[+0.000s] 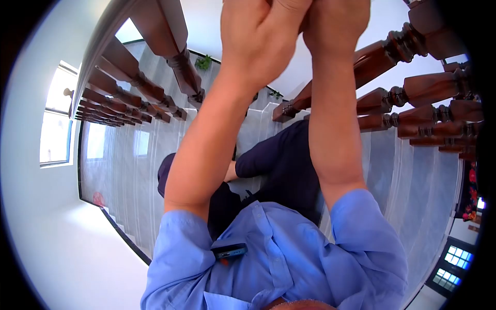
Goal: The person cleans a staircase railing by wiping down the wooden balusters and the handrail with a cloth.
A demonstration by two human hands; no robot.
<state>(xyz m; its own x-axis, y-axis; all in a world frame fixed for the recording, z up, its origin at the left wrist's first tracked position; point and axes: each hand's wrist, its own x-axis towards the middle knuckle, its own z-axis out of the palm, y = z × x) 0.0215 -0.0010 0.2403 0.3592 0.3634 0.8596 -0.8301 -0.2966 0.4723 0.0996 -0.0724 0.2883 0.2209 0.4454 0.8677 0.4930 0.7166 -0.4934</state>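
Observation:
Both my arms reach up to the top edge of the view. My left hand (263, 44) is at the top centre with its back towards the camera, and its fingertips are cut off by the frame edge. Close beside it, on the right, is my right hand (336, 23), also partly cut off. The fingers look curled, but what they hold, if anything, is hidden. Dark brown wooden balusters (168, 31) stand to the left of the hands, and another thick turned baluster (400, 46) slopes to the right of them.
Grey stone stairs (408, 170) run below and to both sides. A wooden handrail (98, 41) curves along the left. Green plants (203, 63) show beyond the balusters. A phone (230, 251) sticks out of the shirt pocket. A bright window (56, 116) is at the left.

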